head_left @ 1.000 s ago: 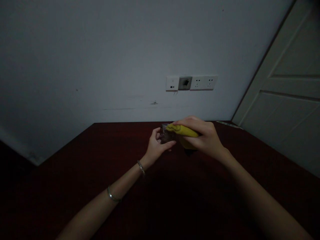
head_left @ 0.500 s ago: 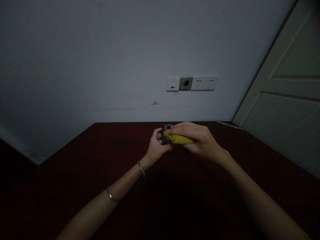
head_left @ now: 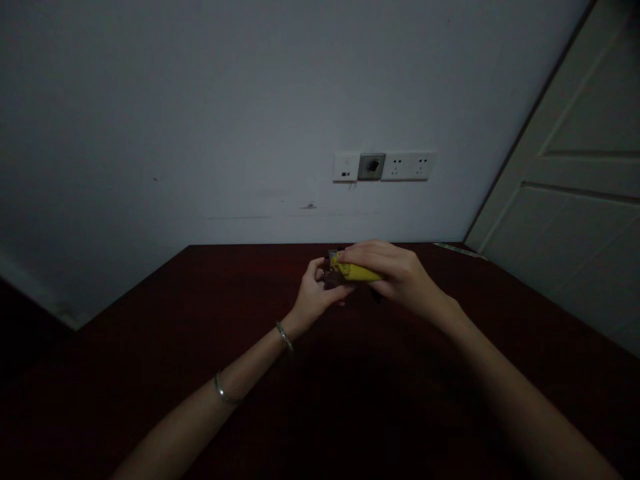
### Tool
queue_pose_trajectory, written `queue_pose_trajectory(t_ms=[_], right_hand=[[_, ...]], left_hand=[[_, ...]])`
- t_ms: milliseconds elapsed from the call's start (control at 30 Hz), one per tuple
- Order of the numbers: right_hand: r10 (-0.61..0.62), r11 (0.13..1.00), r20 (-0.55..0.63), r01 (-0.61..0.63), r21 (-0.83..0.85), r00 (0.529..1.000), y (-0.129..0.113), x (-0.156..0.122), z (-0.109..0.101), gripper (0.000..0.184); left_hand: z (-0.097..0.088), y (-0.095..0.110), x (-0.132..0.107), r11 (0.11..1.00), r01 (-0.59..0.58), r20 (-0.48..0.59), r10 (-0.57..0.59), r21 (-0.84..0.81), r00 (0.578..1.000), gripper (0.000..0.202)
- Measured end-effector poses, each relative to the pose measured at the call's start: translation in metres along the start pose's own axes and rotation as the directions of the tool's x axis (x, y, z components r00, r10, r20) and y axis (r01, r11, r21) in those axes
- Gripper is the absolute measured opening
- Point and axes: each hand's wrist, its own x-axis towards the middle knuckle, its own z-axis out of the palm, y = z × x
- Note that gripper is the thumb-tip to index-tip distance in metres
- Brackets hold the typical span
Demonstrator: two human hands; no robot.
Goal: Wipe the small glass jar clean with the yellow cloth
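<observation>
My left hand (head_left: 316, 293) is curled round a small, dark, glossy object (head_left: 330, 279) with a paler, shiny upper edge. Its kind is hard to make out in the dim light. My right hand (head_left: 393, 267) grips a folded yellow cloth (head_left: 359, 273), whose bunched left end presses against the dark object. Below the right palm a short dark piece (head_left: 375, 296) sticks out; whether it belongs to the same object I cannot tell. Both hands are close together above the far part of the dark red table (head_left: 240, 293).
Behind the table rises a pale wall (head_left: 225, 120) with a row of sockets (head_left: 406, 167) and a switch plate (head_left: 371, 167). A white panelled door (head_left: 575, 200) stands at the right. A thin flat strip (head_left: 460, 251) lies at the table's far right edge.
The yellow cloth and my right fingers have shifted slightly up over the dark object. My left thumb reaches a little further right beneath it. Both grips persist.
</observation>
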Motion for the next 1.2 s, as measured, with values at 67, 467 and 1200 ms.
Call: queue_pose_trajectory(t_ms=[67,467,1200], right_hand=[[0.037,0.999,-0.023,-0.037,-0.024,0.999,0.002,-0.001,0.0,0.035],[0.016,0.993,-0.097,-0.005,0.118,0.995,0.001,-0.001,-0.002,0.03],[0.104,0.994,-0.196,-0.096,0.052,0.975,-0.006,-0.001,-0.008,0.032]], left_hand=[[0.001,0.001,-0.001,1.0,-0.009,0.033,0.008,0.006,0.999,0.069],[0.002,0.002,-0.001,0.999,-0.033,0.088,0.035,-0.018,0.996,0.071],[-0.001,0.011,-0.001,0.999,-0.034,0.032,0.035,-0.027,0.999,0.068]])
